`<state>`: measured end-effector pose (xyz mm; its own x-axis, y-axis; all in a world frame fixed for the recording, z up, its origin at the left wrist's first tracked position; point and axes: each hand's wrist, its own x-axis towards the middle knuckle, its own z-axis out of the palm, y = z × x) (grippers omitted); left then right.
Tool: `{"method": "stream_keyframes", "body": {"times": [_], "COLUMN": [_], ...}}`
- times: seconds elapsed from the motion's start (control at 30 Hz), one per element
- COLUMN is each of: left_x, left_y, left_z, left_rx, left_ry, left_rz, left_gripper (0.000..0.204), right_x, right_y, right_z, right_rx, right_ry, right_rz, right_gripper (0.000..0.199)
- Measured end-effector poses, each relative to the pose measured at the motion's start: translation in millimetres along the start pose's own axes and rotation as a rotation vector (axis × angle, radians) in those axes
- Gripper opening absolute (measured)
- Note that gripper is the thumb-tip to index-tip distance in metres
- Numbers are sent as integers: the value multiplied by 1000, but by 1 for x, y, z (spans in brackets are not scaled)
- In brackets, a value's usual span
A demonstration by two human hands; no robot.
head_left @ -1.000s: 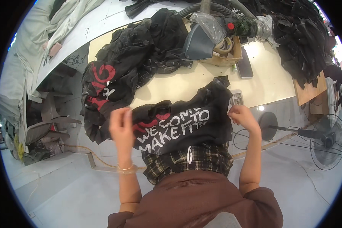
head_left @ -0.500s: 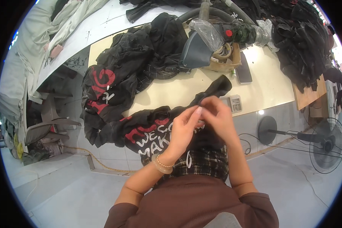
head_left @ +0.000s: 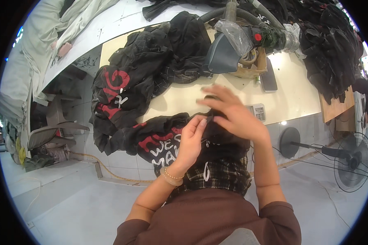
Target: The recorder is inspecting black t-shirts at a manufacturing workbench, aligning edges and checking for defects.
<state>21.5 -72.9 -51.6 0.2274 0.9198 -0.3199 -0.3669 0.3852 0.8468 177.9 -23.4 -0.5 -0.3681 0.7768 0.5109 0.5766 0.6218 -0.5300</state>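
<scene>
A black garment [head_left: 229, 143] with red and white lettering lies across my lap and up over the near table edge. My left hand [head_left: 193, 132] is closed on it, pinching its dark cloth between thumb and fingers. Just to the right, my right hand [head_left: 231, 112] has its fingers spread and somewhat blurred, over the garment's upper part and the table edge. Whether its thumb touches the cloth is hard to make out. The garment joins a larger heap of black clothes [head_left: 145, 61] at the left of the table, some with a white grid pattern.
On the cream table [head_left: 290, 98] sit a small grey tray [head_left: 257, 113], a dark phone [head_left: 269, 79] and a cardboard box [head_left: 249, 72]. A machine with a blue-grey cover [head_left: 223, 57] and hose stands behind. More black clothes [head_left: 331, 57] hang at right, near a standing fan [head_left: 353, 161].
My right hand has come away from my left and spread its fingers, moving slightly up. The sleeve-like black end that lay on the table beyond my hands is no longer visible there.
</scene>
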Motion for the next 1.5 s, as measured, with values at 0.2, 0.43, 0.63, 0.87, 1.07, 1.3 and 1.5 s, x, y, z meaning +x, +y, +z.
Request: {"method": "stream_keyframes", "body": {"times": [0.2,0.43,0.63,0.87,1.07,1.3,1.5], "left_x": [0,20,18,26,26,30,42], "left_y": [25,50,59,60,57,76,79], "left_z": [-10,-35,-18,-9,-9,-12,-16], "left_rx": [385,915,588,487,806,340,41], "left_ry": [-62,275,90,-100,-3,-270,-412], "left_rz": [73,499,182,127,385,12,-87], "left_gripper": [13,21,19,18,15,14,18], "right_x": [-4,-30,-11,-15,-12,-24,-11], "right_y": [-3,-7,-40,-38,-24,3,-4], "right_z": [-18,-74,-40,4,-11,-15,-17], "right_rx": [394,1111,257,119,561,1109,1284], "right_ry": [-332,234,-68,-62,84,305,257], "right_rz": [476,849,476,303,590,896,877], "right_gripper": [10,24,31,23,10,14,14]}}
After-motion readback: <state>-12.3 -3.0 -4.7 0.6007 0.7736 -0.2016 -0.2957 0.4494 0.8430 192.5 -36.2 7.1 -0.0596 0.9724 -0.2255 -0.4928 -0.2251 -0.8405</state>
